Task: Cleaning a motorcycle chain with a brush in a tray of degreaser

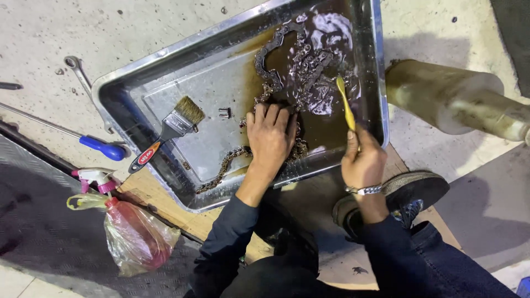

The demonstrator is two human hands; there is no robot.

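Hands work over a shallow metal tray [165, 72] that sits on a concrete floor, seen from above by the person wearing the camera. Inside the tray lies a long, greasy chain [287, 63], partly coiled in a pool of dark brown liquid at the tray's upper right and trailing down toward the lower left corner.

The left hand [270, 138] lies flat, palm down and fingers spread a little, pressing on the chain near the tray's front edge. The right hand [362, 160], wearing a metal bracelet [364, 190] on the wrist, is closed around the handle of a yellow toothbrush [345, 102], whose head points up into the dark liquid just beside the coiled chain. The two hands are apart, the left one nearer the middle of the tray.

A paintbrush [171, 129] with a black and red handle rests in the drier left part of the tray, and a small metal link piece [224, 113] lies near it. Outside the tray, on the left, lie a spanner [83, 80], a screwdriver with a blue handle [102, 148], and a pink spray bottle wrapped in a plastic bag [130, 229]. A dirty plastic bottle [458, 99] lies on its side at the right. A dark shoe [411, 190] shows under the right wrist.
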